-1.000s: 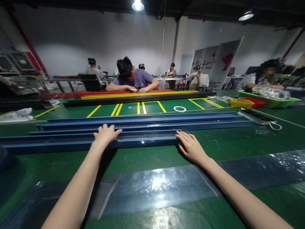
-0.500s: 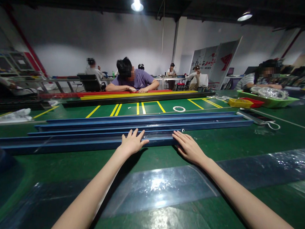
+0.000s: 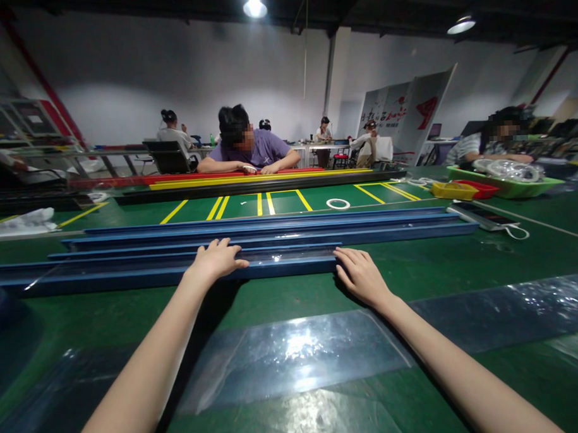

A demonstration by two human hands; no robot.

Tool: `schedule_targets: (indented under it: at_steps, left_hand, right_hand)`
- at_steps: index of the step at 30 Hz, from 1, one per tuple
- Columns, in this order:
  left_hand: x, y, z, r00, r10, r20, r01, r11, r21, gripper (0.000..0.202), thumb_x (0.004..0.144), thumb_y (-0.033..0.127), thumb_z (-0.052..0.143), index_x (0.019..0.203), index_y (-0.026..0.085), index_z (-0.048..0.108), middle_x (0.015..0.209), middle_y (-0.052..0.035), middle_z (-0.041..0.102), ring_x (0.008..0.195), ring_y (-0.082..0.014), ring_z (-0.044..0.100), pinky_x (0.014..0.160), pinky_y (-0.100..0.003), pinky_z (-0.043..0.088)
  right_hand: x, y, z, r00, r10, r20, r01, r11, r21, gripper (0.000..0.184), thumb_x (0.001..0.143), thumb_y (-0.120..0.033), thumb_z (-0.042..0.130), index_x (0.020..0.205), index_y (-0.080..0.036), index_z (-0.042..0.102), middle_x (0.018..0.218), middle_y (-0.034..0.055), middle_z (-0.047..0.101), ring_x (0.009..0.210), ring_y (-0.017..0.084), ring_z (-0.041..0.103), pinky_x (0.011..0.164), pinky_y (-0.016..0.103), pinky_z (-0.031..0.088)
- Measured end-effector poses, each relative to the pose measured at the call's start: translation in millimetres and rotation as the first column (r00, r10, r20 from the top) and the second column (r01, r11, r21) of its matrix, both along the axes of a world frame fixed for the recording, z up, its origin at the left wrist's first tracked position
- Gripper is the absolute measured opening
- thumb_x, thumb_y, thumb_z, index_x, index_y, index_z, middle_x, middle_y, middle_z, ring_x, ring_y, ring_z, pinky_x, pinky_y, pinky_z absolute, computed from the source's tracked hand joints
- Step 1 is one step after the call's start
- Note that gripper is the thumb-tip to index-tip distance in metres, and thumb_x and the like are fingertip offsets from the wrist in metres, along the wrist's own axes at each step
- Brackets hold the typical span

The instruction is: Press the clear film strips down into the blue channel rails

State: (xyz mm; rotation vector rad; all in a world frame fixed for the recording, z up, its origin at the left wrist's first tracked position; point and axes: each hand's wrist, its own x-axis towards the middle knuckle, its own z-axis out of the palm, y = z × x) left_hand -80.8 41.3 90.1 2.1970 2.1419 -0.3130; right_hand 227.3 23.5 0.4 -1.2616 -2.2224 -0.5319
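Several long blue strips lie side by side across the green table. The nearest blue strip [image 3: 130, 277] has a clear film over its top. My left hand [image 3: 215, 259] lies palm down on this strip, fingers stretched toward the right and pressing on the film. My right hand [image 3: 362, 275] rests flat at the strip's right end, fingers spread and pointing left along its end. Neither hand holds anything. A wide clear plastic sheet [image 3: 298, 355] lies on the table under my forearms.
More blue strips [image 3: 318, 231] lie beyond. A roll of white tape [image 3: 340, 204], a green tray [image 3: 510, 186] with red and yellow bins, and a dark tool with a white cord [image 3: 481, 216] sit farther off. A person in purple [image 3: 249, 148] leans over red and yellow strips opposite.
My left hand slid right along the strip, then back left to about the middle. My right hand stayed at the strip's right end. The view shifted slightly.
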Motion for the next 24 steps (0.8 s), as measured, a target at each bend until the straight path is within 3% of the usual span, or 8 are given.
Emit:
schedule_targets:
  at_steps: [4,7,10,14,19,24]
  left_hand:
    - [12.8,-1.6,-4.4,0.987,-0.152,0.049,0.144,0.98,0.134,0.05,0.085,0.05,0.031,0.124,0.022,0.045,0.133,-0.0116,0.038,0.121,-0.0284,0.035,0.093,-0.045,0.032]
    - [34.4,-5.9,-15.4,0.93,-0.348,0.118,0.318,0.923,0.217,0.05,0.087,0.047,0.028,0.13,0.022,0.036,0.138,-0.0085,0.032,0.125,-0.0239,0.03,0.098,-0.039,0.028]
    - [52.7,-11.2,-27.2,0.861,-0.485,0.155,0.454,0.869,0.197,0.049,0.088,0.047,0.026,0.133,0.026,0.029,0.141,-0.0057,0.026,0.128,-0.022,0.024,0.1,-0.038,0.025]
    - [56.2,-13.6,-33.7,0.864,-0.48,0.149,0.468,0.877,0.108,0.052,0.086,0.051,0.03,0.133,0.03,0.027,0.142,-0.0048,0.024,0.129,-0.0253,0.022,0.099,-0.042,0.025]
    - [43.4,-14.2,-22.0,0.923,-0.378,0.075,0.374,0.925,0.072,0.051,0.085,0.051,0.032,0.129,0.026,0.037,0.138,-0.0065,0.031,0.125,-0.0278,0.029,0.096,-0.043,0.029]
    - [43.0,-19.2,-11.1,0.958,-0.283,-0.043,0.286,0.942,0.173,0.046,0.085,0.049,0.034,0.11,0.015,0.055,0.119,-0.0139,0.053,0.11,-0.0289,0.046,0.088,-0.042,0.036]
  right_hand:
    - [-2.3,-2.1,1.4,0.993,0.1,0.063,-0.098,0.995,-0.032,0.039,0.085,-0.025,0.038,0.12,-0.012,0.046,0.12,0.0114,0.053,0.11,0.021,0.046,0.09,0.038,0.036]
    - [-3.2,-3.6,2.4,0.98,0.176,0.097,-0.17,0.983,-0.067,0.043,0.085,-0.024,0.038,0.126,-0.013,0.039,0.127,0.0113,0.047,0.117,0.021,0.04,0.093,0.038,0.035]
    - [-2.7,-3.8,2.3,0.975,0.205,0.085,-0.199,0.977,-0.069,0.045,0.084,-0.022,0.038,0.127,-0.012,0.038,0.131,0.0132,0.042,0.119,0.021,0.038,0.094,0.037,0.035]
    - [-1.2,-3.1,2.8,0.991,0.13,0.028,-0.13,0.991,0.004,0.038,0.084,-0.023,0.039,0.119,-0.013,0.047,0.123,0.0132,0.05,0.111,0.022,0.045,0.091,0.038,0.037]
    - [-0.5,-3.8,6.3,0.997,-0.016,-0.074,0.019,0.999,0.041,0.026,0.085,-0.023,0.038,0.1,-0.016,0.058,0.101,0.0093,0.062,0.095,0.021,0.052,0.082,0.037,0.039]
    - [-2.3,-6.0,8.3,0.997,0.067,-0.031,-0.068,0.997,-0.037,0.029,0.085,-0.024,0.038,0.105,-0.014,0.055,0.108,0.0102,0.059,0.099,0.021,0.05,0.085,0.037,0.039]
